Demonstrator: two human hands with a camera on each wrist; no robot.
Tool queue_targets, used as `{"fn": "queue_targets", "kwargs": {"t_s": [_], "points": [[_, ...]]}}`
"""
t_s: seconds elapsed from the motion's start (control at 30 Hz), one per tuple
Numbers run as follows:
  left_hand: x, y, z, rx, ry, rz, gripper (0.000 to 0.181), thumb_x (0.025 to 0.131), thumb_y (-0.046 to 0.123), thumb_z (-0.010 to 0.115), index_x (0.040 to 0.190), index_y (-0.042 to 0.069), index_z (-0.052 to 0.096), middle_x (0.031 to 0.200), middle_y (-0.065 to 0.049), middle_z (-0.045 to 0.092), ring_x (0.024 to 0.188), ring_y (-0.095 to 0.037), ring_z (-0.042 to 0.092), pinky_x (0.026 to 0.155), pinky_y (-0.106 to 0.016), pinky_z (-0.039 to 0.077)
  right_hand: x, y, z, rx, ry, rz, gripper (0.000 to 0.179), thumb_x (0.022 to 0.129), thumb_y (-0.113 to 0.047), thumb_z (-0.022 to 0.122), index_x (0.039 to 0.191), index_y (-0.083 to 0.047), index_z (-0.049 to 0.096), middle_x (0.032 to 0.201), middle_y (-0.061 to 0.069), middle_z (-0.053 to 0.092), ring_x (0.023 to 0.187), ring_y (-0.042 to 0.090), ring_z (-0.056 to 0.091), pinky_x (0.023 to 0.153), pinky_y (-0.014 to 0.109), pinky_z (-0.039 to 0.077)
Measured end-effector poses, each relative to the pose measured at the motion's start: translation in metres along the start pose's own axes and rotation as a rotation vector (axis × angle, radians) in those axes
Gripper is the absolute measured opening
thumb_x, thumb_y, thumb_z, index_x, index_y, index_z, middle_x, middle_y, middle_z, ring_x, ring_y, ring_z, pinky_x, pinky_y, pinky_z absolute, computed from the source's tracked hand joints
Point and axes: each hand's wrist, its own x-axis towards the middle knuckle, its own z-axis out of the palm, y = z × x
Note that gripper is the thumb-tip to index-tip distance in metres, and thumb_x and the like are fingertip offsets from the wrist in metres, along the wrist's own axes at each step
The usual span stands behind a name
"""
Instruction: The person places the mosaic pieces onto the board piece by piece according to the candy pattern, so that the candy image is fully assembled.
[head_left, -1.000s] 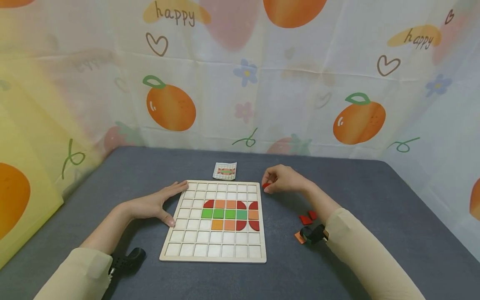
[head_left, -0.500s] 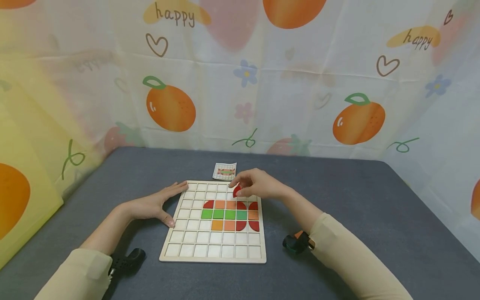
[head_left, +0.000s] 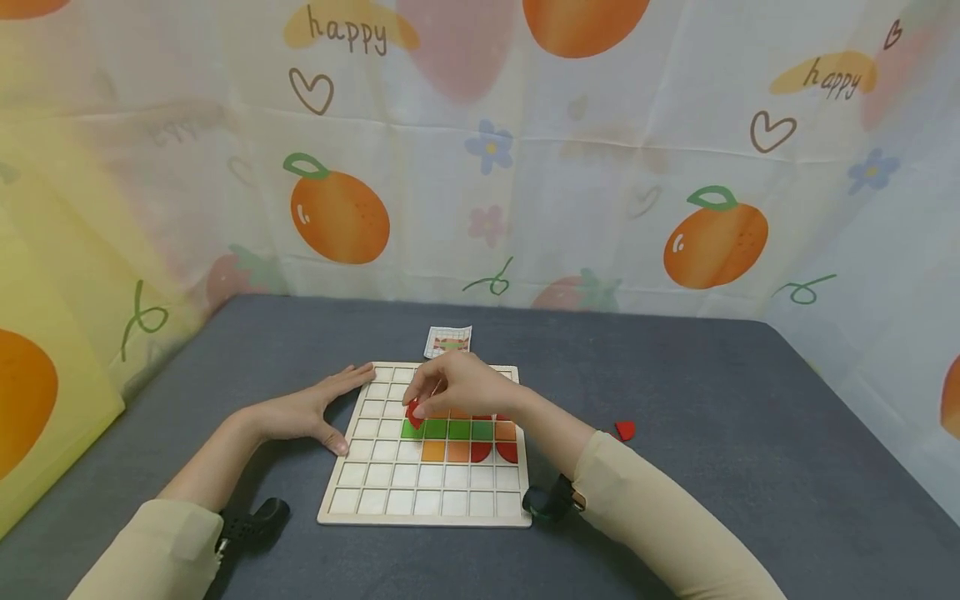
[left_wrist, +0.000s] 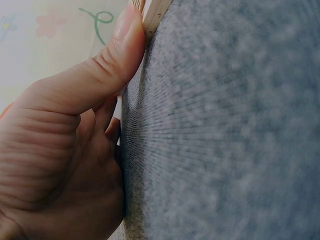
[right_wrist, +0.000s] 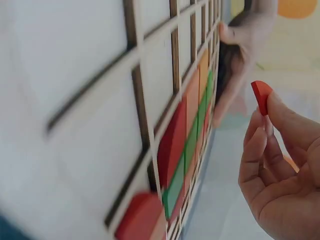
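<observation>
A square wooden grid board (head_left: 423,524) lies on the table. Along its left edge rests my left hand (head_left: 303,408), fingers spread, with fingertips at the far corner and the thumb (left_wrist: 112,65) against the side. Over the left end of the coloured pattern, my right hand (head_left: 472,385) pinches a red tile with a curved edge (right_wrist: 261,97) between thumb and fingers, tilted. Below that hand runs a row of green tiles (head_left: 446,430). Orange tiles (head_left: 446,451) and dark red quarter-round tiles (head_left: 507,452) fill cells nearer me. The right hand hides part of the pattern's far row.
Behind the board lies a small printed pattern card (head_left: 448,340), partly covered by the right hand. A loose red tile (head_left: 625,430) sits on the table (head_left: 712,467) to the right. Black wrist cameras (head_left: 551,498) hang under both sleeves. A fruit-printed curtain (head_left: 585,167) stands behind.
My right hand has carried the red tile from beside the board's right edge leftward, over the pattern's left end. The left hand has stayed at the board's edge.
</observation>
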Motion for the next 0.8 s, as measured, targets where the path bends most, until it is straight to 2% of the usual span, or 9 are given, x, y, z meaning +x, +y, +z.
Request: {"fn": "queue_targets", "kwargs": {"t_s": [0.2,0.33,0.8], "points": [[-0.001,0.002,0.000,0.008,-0.007,0.013,0.120,0.070,0.030,0.089,0.160,0.010,0.013,0.168,-0.017,-0.004,0.151,-0.049,-0.016,0.110,-0.077,-0.002,0.005,-0.004,0.016,-0.092,-0.069,-0.029,0.013,0.087,-0.011,0.074,0.100,-0.010,0.077,0.085,0.004,0.076,0.070,-0.001,0.061,0.066,0.015,0.047],[-0.002,0.003,0.000,0.010,-0.007,0.017,0.120,0.069,0.030,0.089,0.160,0.011,0.013,0.168,-0.017,-0.004,0.151,-0.049,-0.015,0.110,-0.077,-0.002,0.006,-0.003,0.021,-0.138,-0.081,-0.037,0.011,0.087,-0.010,0.075,0.097,-0.012,0.077,0.080,0.000,0.074,0.068,-0.002,0.059,0.066,0.014,0.046],[-0.002,0.001,0.001,0.009,-0.001,0.020,0.120,0.069,0.030,0.089,0.160,0.010,0.014,0.168,-0.017,-0.003,0.151,-0.049,-0.014,0.110,-0.077,-0.001,0.004,-0.003,0.024,-0.160,-0.100,-0.015,0.008,0.088,-0.009,0.074,0.094,-0.013,0.076,0.079,-0.001,0.073,0.067,-0.002,0.059,0.066,0.014,0.047]]}}
